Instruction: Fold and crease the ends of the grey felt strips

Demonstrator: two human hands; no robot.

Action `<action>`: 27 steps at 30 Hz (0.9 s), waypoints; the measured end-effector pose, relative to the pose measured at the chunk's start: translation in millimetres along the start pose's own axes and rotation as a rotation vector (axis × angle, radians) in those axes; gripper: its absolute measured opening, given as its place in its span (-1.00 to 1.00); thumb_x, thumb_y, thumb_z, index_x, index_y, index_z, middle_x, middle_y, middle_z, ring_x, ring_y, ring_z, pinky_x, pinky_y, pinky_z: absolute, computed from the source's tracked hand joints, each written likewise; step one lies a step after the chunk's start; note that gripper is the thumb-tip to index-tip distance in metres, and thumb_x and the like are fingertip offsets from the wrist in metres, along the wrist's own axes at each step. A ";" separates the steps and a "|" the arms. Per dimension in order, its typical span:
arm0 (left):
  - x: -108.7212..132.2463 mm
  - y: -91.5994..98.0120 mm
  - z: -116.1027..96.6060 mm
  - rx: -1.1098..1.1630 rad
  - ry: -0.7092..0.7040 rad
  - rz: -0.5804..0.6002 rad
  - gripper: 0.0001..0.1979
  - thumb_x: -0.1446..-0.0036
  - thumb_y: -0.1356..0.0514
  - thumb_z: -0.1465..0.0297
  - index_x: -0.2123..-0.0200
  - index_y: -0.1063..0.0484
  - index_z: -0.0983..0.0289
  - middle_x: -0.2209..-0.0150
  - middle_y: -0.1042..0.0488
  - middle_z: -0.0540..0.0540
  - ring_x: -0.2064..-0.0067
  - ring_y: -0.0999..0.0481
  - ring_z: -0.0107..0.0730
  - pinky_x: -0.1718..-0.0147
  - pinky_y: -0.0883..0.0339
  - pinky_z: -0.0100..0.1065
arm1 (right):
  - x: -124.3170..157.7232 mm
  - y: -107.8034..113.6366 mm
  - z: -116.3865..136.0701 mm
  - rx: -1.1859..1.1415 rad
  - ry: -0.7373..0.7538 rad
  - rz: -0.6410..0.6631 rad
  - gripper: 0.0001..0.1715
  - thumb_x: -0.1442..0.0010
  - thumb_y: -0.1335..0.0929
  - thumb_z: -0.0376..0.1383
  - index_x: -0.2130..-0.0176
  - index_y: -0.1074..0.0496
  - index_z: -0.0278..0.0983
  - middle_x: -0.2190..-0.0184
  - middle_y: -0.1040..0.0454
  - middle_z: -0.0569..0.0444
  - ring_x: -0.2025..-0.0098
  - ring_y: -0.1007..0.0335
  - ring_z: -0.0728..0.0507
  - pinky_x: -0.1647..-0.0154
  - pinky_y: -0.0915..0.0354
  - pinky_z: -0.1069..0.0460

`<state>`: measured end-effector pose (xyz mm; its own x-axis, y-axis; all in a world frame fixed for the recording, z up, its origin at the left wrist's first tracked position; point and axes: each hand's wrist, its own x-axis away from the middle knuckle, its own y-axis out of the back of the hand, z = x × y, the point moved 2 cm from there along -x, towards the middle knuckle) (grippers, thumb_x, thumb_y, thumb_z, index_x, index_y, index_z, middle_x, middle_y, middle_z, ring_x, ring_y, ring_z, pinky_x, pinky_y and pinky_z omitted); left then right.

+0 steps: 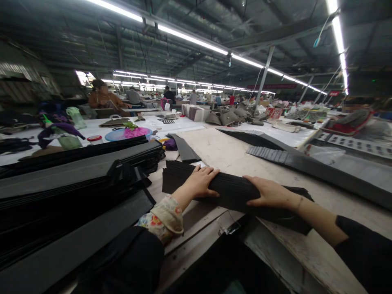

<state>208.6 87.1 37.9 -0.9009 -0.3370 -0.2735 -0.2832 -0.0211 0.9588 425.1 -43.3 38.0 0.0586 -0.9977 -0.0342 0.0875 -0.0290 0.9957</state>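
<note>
A thick stack of black strips (pixel 232 190) lies across the near edge of the pale work table, its layers fanned at the left end. Around the stack's left half is my left hand (pixel 200 181), with fingers over the top and the thumb on the near face. My right hand (pixel 268 192) grips it farther right in the same way, fingertips partly hidden behind the top edge. Just beyond my left hand lies a flat dark strip (pixel 183 148). Large piles of long black strips (pixel 61 171) fill the table to my left.
Long dark strips (pixel 321 167) stretch along the right side. A blue basin (pixel 114 134) with a pink item, a red-lidded jar (pixel 94 139) and a green jug (pixel 76 117) stand at the back left. Grey pieces (pixel 228 115) are heaped farther off; several people work beyond.
</note>
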 end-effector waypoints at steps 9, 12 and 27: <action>118.7 -31.9 -84.8 1.654 0.743 0.161 -0.40 0.03 -0.04 -0.05 0.10 -0.27 0.33 0.21 -0.41 0.23 0.25 -0.44 -0.23 0.30 -0.28 -0.24 | 28.6 28.9 35.7 -0.375 -0.130 0.227 -0.09 0.15 -0.38 0.03 -0.11 -0.16 -0.28 0.02 -0.35 -0.05 0.04 -0.29 -0.28 0.00 -0.20 -0.07; 139.5 -43.2 -99.1 2.149 0.846 0.223 -0.23 0.08 0.10 -0.18 0.04 -0.25 0.33 0.13 -0.37 0.26 0.22 -0.44 -0.23 0.34 -0.30 -0.27 | 56.7 28.7 59.7 -0.553 -0.132 0.287 -0.09 0.12 -0.38 -0.01 -0.14 -0.11 -0.28 -0.02 -0.31 -0.03 0.00 -0.26 -0.26 -0.04 -0.18 -0.05; 150.5 -19.9 -117.7 2.662 0.653 0.076 -0.37 -0.05 0.02 -0.02 0.18 -0.42 0.45 0.23 -0.51 0.27 0.18 -0.47 -0.06 0.08 -0.25 -0.09 | 160.5 53.2 168.0 -0.695 0.163 0.280 -0.28 0.05 -0.38 -0.14 -0.11 -0.21 -0.20 -0.02 -0.28 -0.08 -0.03 -0.22 -0.27 -0.09 -0.12 -0.08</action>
<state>117.4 -74.0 -13.3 -0.9169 -0.3478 0.1959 -0.2888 0.2390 -0.9271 272.1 -215.3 99.9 0.3116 -0.9389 0.1460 0.6496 0.3227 0.6884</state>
